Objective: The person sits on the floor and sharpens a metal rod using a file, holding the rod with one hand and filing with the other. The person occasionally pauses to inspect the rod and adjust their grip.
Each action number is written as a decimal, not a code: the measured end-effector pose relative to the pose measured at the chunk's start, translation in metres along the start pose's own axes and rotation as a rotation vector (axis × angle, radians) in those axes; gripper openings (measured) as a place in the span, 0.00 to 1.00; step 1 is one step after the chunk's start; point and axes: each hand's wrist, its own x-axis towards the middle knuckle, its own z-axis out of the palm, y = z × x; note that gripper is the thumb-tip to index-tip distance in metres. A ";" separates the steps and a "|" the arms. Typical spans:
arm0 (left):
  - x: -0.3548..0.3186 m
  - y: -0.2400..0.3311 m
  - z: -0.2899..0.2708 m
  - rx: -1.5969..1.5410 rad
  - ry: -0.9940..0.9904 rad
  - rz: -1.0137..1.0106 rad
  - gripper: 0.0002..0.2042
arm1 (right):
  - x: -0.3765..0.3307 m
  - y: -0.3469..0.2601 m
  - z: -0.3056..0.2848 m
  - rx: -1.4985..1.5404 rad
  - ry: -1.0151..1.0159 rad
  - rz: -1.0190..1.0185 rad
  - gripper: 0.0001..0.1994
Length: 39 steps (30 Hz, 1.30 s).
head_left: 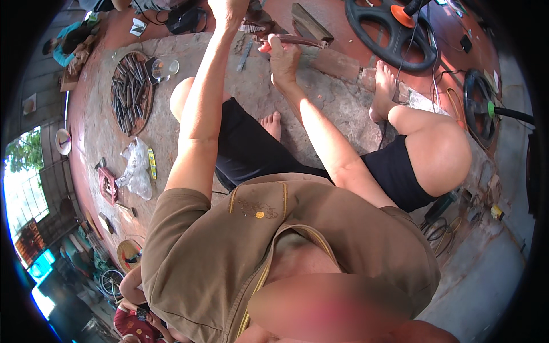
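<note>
The grey slab point(343, 108) is spreading beneath the person's bare feet, across the middle of the frame. A black spoked base with an orange hub point(402, 16) is resting at the upper right, and a round tray point(151, 102) is holding a heap of dark, slim pieces at the upper left. A crumpled clear bag point(137, 168) is lying below that tray.

At the top centre, the right hand point(284, 59) is gripping a slim reddish-brown piece point(303, 40), fingers folded closely around one end, while the free end is pointing toward the right. The left hand point(229, 10) is running into the top edge; its fingers are out of sight, so I cannot tell how far open it is or whether it is holding anything. A small grey metal strip point(245, 55) is lying between the forearms.

Handling the slim piece well is probably depending on a steady wrist: pressing firmly enough to stop it twisting, not so hard as to strain it, and guarding its unsupported end from knocks.
</note>
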 end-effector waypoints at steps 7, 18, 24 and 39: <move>0.000 -0.001 0.000 -0.034 -0.028 -0.030 0.07 | 0.009 -0.007 -0.002 0.166 0.060 0.048 0.09; -0.004 0.000 0.004 -0.104 -0.044 -0.049 0.06 | -0.011 0.006 0.001 0.139 0.082 0.078 0.10; -0.002 -0.002 0.003 -0.058 -0.010 -0.022 0.06 | 0.009 -0.010 0.005 0.088 0.087 -0.008 0.11; 0.001 -0.004 0.009 -0.031 -0.023 -0.035 0.07 | 0.020 -0.006 -0.015 -0.219 -0.017 -0.046 0.07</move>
